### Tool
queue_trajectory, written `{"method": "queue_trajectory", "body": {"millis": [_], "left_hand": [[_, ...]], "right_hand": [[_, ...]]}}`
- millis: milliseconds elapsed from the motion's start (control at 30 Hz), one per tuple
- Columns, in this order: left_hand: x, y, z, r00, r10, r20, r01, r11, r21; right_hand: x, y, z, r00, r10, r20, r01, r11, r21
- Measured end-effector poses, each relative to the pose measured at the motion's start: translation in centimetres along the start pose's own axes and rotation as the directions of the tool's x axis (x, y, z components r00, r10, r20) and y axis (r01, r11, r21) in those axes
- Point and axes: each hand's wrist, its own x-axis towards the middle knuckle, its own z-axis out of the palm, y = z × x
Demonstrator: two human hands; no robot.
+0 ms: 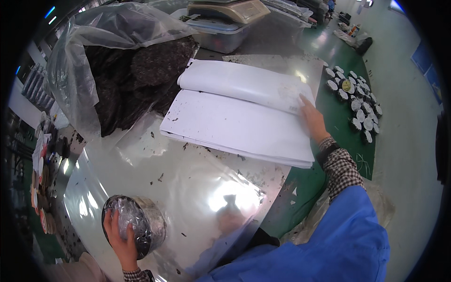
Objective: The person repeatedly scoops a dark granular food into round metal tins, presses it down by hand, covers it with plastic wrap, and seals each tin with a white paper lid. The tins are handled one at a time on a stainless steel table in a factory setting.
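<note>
Near the lower left, a round tin [155, 221] with a black rim is lined or covered with crinkled clear plastic film [126, 212]. My left hand [123, 242] rests on that film with its fingers spread. Farther off and to the right, my right hand [311, 115] pinches the right edge of a white paper sheet [249, 82], which is curled over on top of a stack of white paper [235, 124]. Part of my right thumb is hidden. Dark flakes dot the paper.
A large clear plastic bag [66, 70] holds dark round sheets [157, 63] at the back left. Beyond the paper stands a scale [230, 11] on a clear plastic tub [223, 40]. Several small white-topped bundles [359, 101] sit on the green surface at right. Shiny film [188, 188] covers the near table.
</note>
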Motion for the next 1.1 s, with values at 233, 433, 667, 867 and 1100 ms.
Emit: {"method": "queue_trajectory", "body": {"millis": [233,433,667,867,1100], "left_hand": [[-0.3,-0.3,-0.4,1.0,-0.018,0.024,0.019,1.0,-0.014],[-0.3,-0.2,-0.2,1.0,-0.024,0.011,0.025,0.999,-0.045],[-0.3,-0.6,-0.2,0.999,-0.03,0.019,0.031,0.999,-0.04],[-0.3,-0.4,-0.4,0.999,-0.04,0.022,0.041,0.998,-0.043],[-0.2,0.0,-0.2,1.0,-0.024,0.011,0.024,0.999,-0.035]], "right_hand": [[0.5,0.0,-1.6,0.954,-0.267,0.138,0.295,0.92,-0.26],[0.7,0.9,0.2,0.993,-0.111,-0.028,0.109,0.992,-0.07],[0.0,0.1,-0.8,0.982,-0.189,-0.015,0.183,0.966,-0.183],[0.1,0.0,-1.3,0.974,-0.223,-0.046,0.211,0.961,-0.18],[0.1,0.8,-1.0,0.994,-0.023,-0.106,0.028,0.999,0.04]]}}
